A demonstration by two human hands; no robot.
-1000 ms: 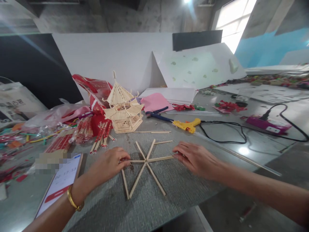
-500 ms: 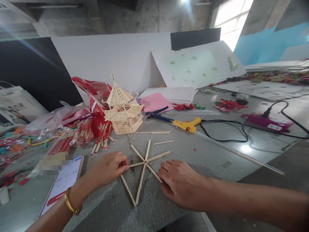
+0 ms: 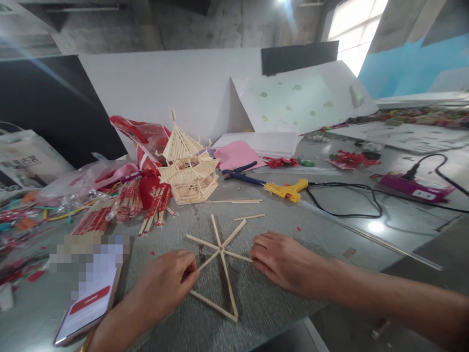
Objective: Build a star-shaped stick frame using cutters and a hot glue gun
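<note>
A spoked frame of thin wooden sticks (image 3: pixel 221 250) lies on the grey table, its spokes meeting at one centre. One more stick (image 3: pixel 214 306) joins the end of the front spoke and runs back toward my left hand. My left hand (image 3: pixel 172 279) is closed with its fingertips pinched on the end of the left spoke. On the opposite side, my right hand (image 3: pixel 280 260) has its fingers closed around the end of the right spoke. Both gripped ends are hidden by the fingers. A loose stick (image 3: pixel 249 217) lies just behind the frame.
A small stick-built pavilion (image 3: pixel 188 168) stands behind the frame. Bundled sticks in red wrappers (image 3: pixel 156 208) and a phone (image 3: pixel 90 298) are at left. A yellow glue gun (image 3: pixel 287 189), blue-handled tool (image 3: pixel 244 175), clear rod (image 3: pixel 384 244) and purple power strip (image 3: pixel 415 187) lie right.
The frame has turned counterclockwise, its front spoke swinging to the right. My left hand has come nearer to me, and my right hand has moved slightly away from me.
</note>
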